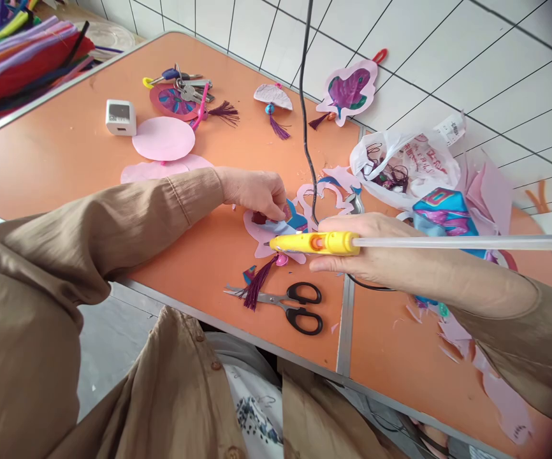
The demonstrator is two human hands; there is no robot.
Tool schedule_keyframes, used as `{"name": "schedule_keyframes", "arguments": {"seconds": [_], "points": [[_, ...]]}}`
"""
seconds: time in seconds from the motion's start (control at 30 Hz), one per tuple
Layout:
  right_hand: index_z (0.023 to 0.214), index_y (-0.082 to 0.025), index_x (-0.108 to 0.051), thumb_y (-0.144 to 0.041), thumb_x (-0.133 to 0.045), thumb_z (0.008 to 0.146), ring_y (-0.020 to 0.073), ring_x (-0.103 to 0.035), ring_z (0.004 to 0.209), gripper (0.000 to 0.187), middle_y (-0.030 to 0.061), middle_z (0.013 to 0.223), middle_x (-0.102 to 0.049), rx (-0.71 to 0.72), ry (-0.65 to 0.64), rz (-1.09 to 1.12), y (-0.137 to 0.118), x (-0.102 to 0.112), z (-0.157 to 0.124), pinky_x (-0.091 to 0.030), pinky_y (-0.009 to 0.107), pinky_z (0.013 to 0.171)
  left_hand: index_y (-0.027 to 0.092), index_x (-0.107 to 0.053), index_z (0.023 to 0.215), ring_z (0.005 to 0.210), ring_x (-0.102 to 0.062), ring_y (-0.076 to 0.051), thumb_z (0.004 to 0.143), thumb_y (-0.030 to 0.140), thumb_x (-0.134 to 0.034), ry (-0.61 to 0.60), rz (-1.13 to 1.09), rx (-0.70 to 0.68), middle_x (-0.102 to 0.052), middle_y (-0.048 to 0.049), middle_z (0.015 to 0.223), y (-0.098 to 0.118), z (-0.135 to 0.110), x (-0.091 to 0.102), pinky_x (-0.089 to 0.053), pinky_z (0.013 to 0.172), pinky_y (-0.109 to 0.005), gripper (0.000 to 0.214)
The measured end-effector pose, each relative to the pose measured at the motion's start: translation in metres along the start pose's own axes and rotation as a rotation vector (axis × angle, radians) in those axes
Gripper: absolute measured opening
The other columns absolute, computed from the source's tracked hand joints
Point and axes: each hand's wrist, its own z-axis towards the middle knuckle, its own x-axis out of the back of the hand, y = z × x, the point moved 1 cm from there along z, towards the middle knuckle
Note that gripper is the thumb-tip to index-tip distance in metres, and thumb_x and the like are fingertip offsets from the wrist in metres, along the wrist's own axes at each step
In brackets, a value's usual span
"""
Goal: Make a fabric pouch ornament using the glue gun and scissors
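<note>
My right hand (340,262) is wrapped round a yellow hot glue gun (299,242), with a clear glue stick (472,242) poking out of its back end. The gun's nozzle is over a pink cutout (252,228) with blue and dark patches, flat on the table. Curled over that cutout, my left hand (257,191) pinches its blue part with thumb and fingers. A pink bead (282,259) and a purple tassel (259,284) hang from the cutout's lower edge. Beneath the tassel lie black-handled scissors (288,303), slightly spread.
A black cord (306,127) drops across the table behind the cutout. Tasselled ornaments (350,89), keys (192,89), a white cube (120,117) and a pink oval (164,138) stand farther back. At right are a plastic bag (424,166) and paper scraps (505,395).
</note>
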Motion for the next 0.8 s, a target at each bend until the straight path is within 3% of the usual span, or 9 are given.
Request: {"name": "schedule_keyframes", "arguments": {"seconds": [0.2,0.37,0.57,0.8], "points": [[0.077,-0.028,-0.063,-0.063,-0.071,0.080,0.0194,-0.051,0.060,0.036,-0.0039,0.065,-0.057,-0.029,-0.048,-0.064,0.0007,0.0006,-0.0030,-0.032,0.032,0.057,0.011,-0.074,0.081,0.070,-0.053,-0.011,0.086,0.031,-0.059,0.005,0.003,0.012,-0.057,0.0006,0.062,-0.0010,0.0002,-0.0007,-0.040,0.069,-0.022,0.026],[0.086,-0.031,-0.072,-0.059,-0.067,0.085,0.0199,-0.057,0.067,0.029,-0.0031,0.074,-0.065,-0.003,-0.071,0.029,0.0004,0.0019,-0.0035,-0.035,0.032,0.060,0.010,-0.075,0.081,0.071,-0.053,-0.012,0.086,0.031,-0.060,0.005,0.005,0.001,-0.058,-0.0002,0.063,-0.0002,-0.0010,-0.0001,-0.041,0.068,-0.022,0.026],[0.078,-0.028,-0.067,-0.058,-0.071,0.080,0.0194,-0.055,0.063,0.030,-0.0027,0.070,-0.064,0.029,0.015,0.045,-0.0005,0.0030,-0.0005,-0.031,0.031,0.055,0.011,-0.075,0.083,0.069,-0.052,-0.011,0.088,0.029,-0.059,0.007,0.010,0.020,-0.056,0.0006,0.062,0.0023,-0.0013,0.0000,-0.040,0.068,-0.021,0.025],[0.082,-0.029,-0.068,-0.055,-0.073,0.081,0.0198,-0.060,0.066,0.026,-0.0040,0.075,-0.068,0.012,-0.058,0.018,-0.0002,0.0038,-0.0042,-0.036,0.032,0.057,0.012,-0.076,0.088,0.068,-0.051,-0.012,0.086,0.027,-0.059,-0.004,-0.020,0.010,-0.061,-0.0016,0.069,0.0012,-0.0014,0.0002,-0.039,0.066,-0.023,0.023]]}}
